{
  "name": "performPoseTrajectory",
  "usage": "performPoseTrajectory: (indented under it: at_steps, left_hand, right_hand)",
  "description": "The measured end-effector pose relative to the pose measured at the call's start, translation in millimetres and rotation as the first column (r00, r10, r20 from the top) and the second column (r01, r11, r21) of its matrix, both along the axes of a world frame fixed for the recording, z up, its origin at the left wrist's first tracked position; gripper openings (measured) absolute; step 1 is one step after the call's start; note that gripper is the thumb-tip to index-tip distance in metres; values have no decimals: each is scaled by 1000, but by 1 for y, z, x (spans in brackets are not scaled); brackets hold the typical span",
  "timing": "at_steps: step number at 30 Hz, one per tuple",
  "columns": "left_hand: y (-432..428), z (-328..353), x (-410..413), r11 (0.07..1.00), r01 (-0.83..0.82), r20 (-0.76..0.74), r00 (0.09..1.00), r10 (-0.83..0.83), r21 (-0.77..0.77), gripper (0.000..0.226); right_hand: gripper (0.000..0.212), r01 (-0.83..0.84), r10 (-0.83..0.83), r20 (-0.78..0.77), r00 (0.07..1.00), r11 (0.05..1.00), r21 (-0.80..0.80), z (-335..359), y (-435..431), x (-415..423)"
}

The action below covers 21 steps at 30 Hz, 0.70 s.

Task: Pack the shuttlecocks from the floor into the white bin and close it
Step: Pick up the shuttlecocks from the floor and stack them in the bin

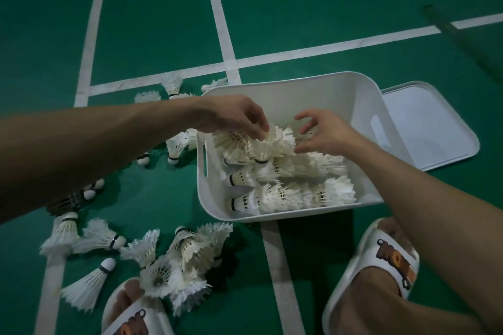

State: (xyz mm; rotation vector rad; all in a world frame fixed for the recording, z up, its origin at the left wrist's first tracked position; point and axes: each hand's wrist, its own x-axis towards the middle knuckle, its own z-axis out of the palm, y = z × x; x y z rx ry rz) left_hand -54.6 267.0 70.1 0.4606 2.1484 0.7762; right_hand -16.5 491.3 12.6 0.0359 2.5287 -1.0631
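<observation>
Nearest the camera, 2 feet in white slides [389,261] sit either side of a court line [277,266]. By & L of the L foot the loose shuttlecocks [187,258] lie scattered on the green floor [152,193], w/ more strung along the bin's L side & far corner. Next, the white bin [201,185] stands open, its near half filled w/ packed shuttlecocks [294,193] laid on their sides in nested rows, corks to the L, long axis across the bin. Both hands hang over the bin's middle, apart from each other: L hand [234,117] has fingers curled down, seemingly pinching the feather skirt of a top bunch [239,141]; R hand [324,133] is loosely spread, thumb tip at the feathers, gripping nothing visible. Judgement: packing prob. about halfway; what's left lies L & near of the bin, so the L hand is closer for the next pickup. Farther R, the lid [430,122] lies flat just beside the bin, R hand nearer to it.
</observation>
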Motion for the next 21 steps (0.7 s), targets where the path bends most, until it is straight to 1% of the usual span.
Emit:
performPoseTrajectory:
  at_steps: [1, 2, 4, 5, 6, 8, 10, 12, 15, 18, 19, 21]
  left_hand:
    - [4, 1, 0, 1000, 6, -7, 1000, -6, -1, 26]
    - [8, 1, 0, 1000, 10, -10, 1000, -10, -4, 27]
    - [18, 2, 1, 1000, 15, -11, 1000, -15, -11, 27]
    - [23, 2, 1, 1000, 13, -13, 1000, -13, -14, 27]
    - [28, 2, 1, 1000, 6, -16, 1000, -6, -16, 27]
    - [36, 3, 2, 1000, -15, -27, 1000, 15, -11, 28]
    - [43, 3, 4, 999, -51, -22, 998, 51, 19, 27]
    - [48, 3, 7, 994, -88, 3, 996, 88, 62, 27]
    - [53, 4, 10, 992, -98, 40, 995, 95, 77, 31]
    - [51, 5, 8, 987, -115, 146, 984, 98, 109, 39]
    - [48, 5, 6, 987, -120, 159, 982, 103, 103, 42]
    - [42, 3, 0, 993, -110, 144, 984, 103, 45, 45]
  right_hand:
    - [79, 16, -16, 11, 1000, 999, -43, 6, 4, 1]
    - [79, 27, -23, 31, 999, 991, -134, 13, 6, 1]
    - [83, 15, 12, 75, 997, 940, -341, 27, 8, 4]
    - [87, -10, 44, 77, 996, 917, -398, 33, 8, 6]
    - [92, -41, 75, 67, 995, 910, -413, 38, 6, 8]
    - [99, -91, 108, 25, 994, 924, -371, 42, 3, 11]
    - [100, -101, 102, -12, 995, 947, -304, 41, 1, 13]
    - [97, -78, 74, -26, 997, 955, -286, 38, 2, 15]
    - [91, -72, 67, -29, 997, 958, -278, 32, 9, 16]
    - [89, -88, 87, -15, 996, 975, -203, 27, 19, 15]
    - [87, -67, 68, -3, 998, 982, -177, 26, 24, 15]
    - [78, 7, -7, 0, 1000, 994, -113, 23, 36, 14]
